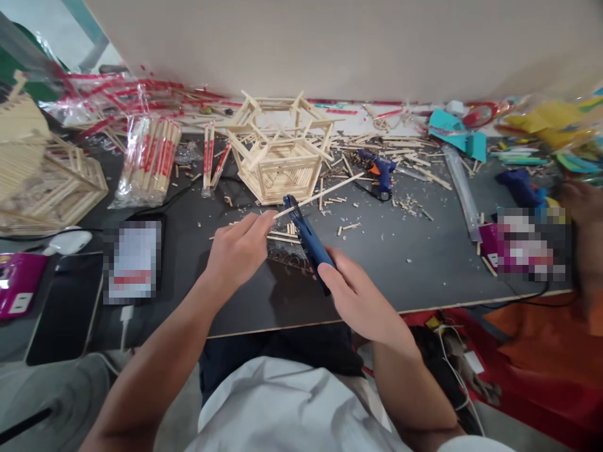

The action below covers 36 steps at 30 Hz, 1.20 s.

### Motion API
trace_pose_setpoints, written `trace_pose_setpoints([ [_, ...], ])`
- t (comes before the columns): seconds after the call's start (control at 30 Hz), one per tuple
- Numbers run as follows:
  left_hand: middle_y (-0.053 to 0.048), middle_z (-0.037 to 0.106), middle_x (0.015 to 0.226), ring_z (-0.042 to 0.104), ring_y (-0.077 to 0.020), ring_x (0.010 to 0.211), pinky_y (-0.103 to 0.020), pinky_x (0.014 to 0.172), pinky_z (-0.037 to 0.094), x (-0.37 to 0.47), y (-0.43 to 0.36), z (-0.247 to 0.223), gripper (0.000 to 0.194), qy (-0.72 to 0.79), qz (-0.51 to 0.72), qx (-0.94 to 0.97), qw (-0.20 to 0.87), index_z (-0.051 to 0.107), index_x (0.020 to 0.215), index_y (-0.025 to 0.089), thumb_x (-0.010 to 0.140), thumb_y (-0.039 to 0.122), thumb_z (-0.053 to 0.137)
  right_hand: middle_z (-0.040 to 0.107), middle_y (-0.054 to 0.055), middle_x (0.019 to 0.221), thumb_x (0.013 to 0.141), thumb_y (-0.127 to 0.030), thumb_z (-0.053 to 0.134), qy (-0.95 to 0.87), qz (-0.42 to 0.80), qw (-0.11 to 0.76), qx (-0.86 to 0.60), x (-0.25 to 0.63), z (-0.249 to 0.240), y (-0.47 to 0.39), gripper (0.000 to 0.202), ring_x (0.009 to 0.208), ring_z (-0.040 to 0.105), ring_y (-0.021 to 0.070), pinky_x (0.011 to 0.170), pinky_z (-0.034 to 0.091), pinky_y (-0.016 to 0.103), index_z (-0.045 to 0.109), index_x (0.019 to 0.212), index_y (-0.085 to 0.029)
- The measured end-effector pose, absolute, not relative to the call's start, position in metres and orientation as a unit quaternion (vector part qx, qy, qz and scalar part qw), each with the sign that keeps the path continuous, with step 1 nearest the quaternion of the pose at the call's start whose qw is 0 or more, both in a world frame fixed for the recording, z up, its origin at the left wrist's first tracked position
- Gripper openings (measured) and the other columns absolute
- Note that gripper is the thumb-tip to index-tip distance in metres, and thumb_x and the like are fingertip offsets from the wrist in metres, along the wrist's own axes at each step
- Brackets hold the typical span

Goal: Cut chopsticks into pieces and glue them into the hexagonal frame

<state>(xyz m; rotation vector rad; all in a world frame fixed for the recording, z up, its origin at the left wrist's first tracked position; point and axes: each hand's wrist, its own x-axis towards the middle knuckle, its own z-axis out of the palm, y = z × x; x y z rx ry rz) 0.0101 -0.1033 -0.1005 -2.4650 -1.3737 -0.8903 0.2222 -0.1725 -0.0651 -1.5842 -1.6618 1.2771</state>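
Pinching a pale wooden stick (330, 191) in my left hand (242, 248), I am grasping blue-handled cutters (311, 240) in my right hand (360, 292), their head meeting the stick over the matte grey desk (377, 270). Beyond, a faceted, openwork frame (291, 150) is standing; left of it, a crinkled clear bag (132, 198) is holding red-banded chopsticks (162, 150).

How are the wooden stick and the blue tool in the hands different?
The wooden stick is pale; the blue tool is dark. The stick is thin; the tool is much thicker. The left hand holds the stick, while the right hand grips the tool. Both are long and held over the table.
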Motion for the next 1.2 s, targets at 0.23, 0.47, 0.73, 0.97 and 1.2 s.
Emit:
trace_pose_setpoints([
  [0.23,-0.004,0.072,0.081,0.069,-0.0133,0.072,-0.02,0.064,0.047,0.0106,-0.1044,-0.1031,0.03,-0.455,-0.283,-0.842,0.058,0.068,0.112,0.015,0.102,0.017,0.041,0.064,0.005,0.103,0.102,-0.034,0.036,-0.621,0.473,0.255,-0.571,0.2169,-0.0668,-0.1718,0.036,0.102,0.057,0.0204,0.093,0.041,0.034,0.056,0.13,-0.022],
  [0.47,-0.004,0.072,0.083,0.07,-0.0149,0.074,-0.023,0.064,0.048,0.0118,-0.1062,-0.1031,0.03,-0.454,-0.275,-0.846,0.054,0.066,0.114,0.015,0.102,0.016,0.039,0.063,0.007,0.128,0.103,-0.035,0.036,-0.621,0.465,0.259,-0.575,0.2176,-0.0705,-0.1725,0.039,0.115,0.056,0.0215,0.1,0.04,0.035,0.055,0.135,-0.024],
  [0.73,-0.004,0.071,0.082,0.069,-0.0144,0.072,-0.023,0.063,0.046,0.0126,-0.1072,-0.1043,0.028,-0.453,-0.273,-0.847,0.061,0.065,0.114,0.017,0.101,0.015,0.041,0.064,0.005,0.129,0.103,-0.036,0.035,-0.634,0.456,0.251,-0.572,0.2183,-0.0699,-0.1721,0.04,0.114,0.057,0.0209,0.099,0.041,0.033,0.054,0.136,-0.025],
  [0.97,-0.004,0.072,0.085,0.069,-0.0151,0.075,-0.024,0.062,0.045,0.0126,-0.1086,-0.1038,0.028,-0.439,-0.277,-0.853,0.063,0.064,0.116,0.016,0.099,0.012,0.042,0.062,0.005,0.131,0.103,-0.035,0.036,-0.637,0.449,0.257,-0.571,0.2178,-0.0701,-0.174,0.04,0.117,0.056,0.0203,0.102,0.039,0.033,0.053,0.138,-0.027],
  [1.2,-0.004,0.071,0.085,0.069,-0.0148,0.077,-0.023,0.064,0.046,0.0127,-0.1094,-0.1015,0.028,-0.439,-0.275,-0.854,0.043,0.063,0.116,0.015,0.1,0.013,0.039,0.063,0.007,0.13,0.103,-0.035,0.035,-0.632,0.455,0.254,-0.574,0.2172,-0.0683,-0.1744,0.04,0.116,0.057,0.0203,0.101,0.04,0.033,0.054,0.137,-0.025],
])
